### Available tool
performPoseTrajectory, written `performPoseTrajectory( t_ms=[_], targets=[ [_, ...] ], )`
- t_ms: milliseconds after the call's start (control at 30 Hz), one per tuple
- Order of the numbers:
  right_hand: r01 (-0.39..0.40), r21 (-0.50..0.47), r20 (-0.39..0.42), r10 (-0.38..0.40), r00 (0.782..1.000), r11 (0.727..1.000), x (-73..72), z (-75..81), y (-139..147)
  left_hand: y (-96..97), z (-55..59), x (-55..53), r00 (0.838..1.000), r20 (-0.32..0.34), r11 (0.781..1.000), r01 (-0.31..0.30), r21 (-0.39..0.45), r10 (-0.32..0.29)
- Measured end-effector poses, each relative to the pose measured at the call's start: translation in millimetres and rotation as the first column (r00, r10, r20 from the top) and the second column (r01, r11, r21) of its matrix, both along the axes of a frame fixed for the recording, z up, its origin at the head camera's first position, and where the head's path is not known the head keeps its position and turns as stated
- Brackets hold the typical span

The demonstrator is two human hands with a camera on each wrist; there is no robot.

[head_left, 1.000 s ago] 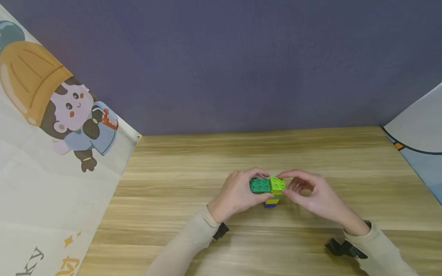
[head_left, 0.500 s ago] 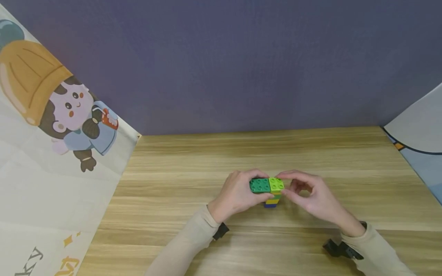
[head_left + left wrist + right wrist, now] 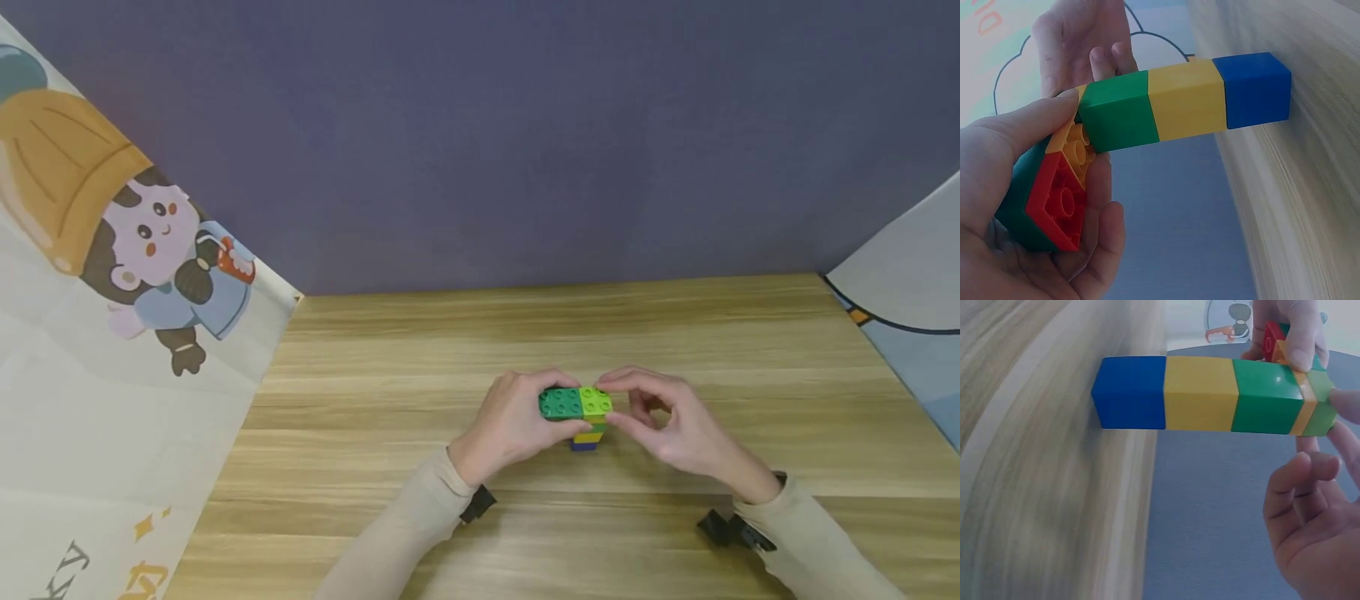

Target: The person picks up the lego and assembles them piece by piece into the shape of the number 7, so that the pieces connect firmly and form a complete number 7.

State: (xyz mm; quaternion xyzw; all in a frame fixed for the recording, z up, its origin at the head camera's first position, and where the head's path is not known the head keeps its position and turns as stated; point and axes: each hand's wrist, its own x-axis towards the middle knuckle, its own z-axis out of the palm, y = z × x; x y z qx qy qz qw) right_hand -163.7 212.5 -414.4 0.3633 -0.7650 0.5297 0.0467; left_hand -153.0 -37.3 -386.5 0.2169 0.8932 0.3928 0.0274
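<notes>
A tower of toy building bricks stands upright on the table: a blue brick (image 3: 1129, 392) at the bottom, then a yellow brick (image 3: 1200, 394), a green brick (image 3: 1266, 397) and a thin orange layer (image 3: 1304, 406). On top, a light green brick (image 3: 597, 401) sits beside a dark green brick (image 3: 561, 403), which overhangs to the left. Under the overhang shows a red brick (image 3: 1060, 209), hollow side down. My left hand (image 3: 512, 421) grips the dark green brick, thumb at the near side. With thumb and index finger, my right hand (image 3: 671, 421) pinches the light green brick's right end.
The wood-grain table (image 3: 375, 375) lies under both forearms. A dark blue-grey panel (image 3: 525, 142) rises behind it. On the left stands a white sheet (image 3: 67, 417) with a cartoon figure, and another printed sheet (image 3: 915, 267) is at the right. Black wrist mounts (image 3: 477, 505) show at the cuffs.
My right hand has shifted slightly left with its pinch on the light green brick, which now lines up more evenly with the dark green one. The left hand keeps its grip.
</notes>
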Motion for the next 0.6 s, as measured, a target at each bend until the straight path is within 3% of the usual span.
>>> performPoseTrajectory(
  t_ms=[267, 433, 600],
  targets=[
    [-0.009, -0.005, 0.007, 0.009, 1.000, 1.000, -1.3, -6.2, 0.9, 0.1, -1.3, 1.1, 1.000, 0.008, 1.000, 0.009, 0.005, -0.009],
    [-0.008, -0.018, 0.010, 0.008, 1.000, 1.000, -1.3, -9.9, 1.3, -1.1, -3.0, 1.4, 0.994, -0.098, 0.997, 0.042, -0.058, -0.048],
    [-0.002, -0.018, -0.064, 0.000, 0.998, 1.000, -0.9, -12.4, -0.6, -3.6, -5.6, 3.8, 0.976, -0.198, 0.991, 0.064, -0.116, -0.086]
  ],
)
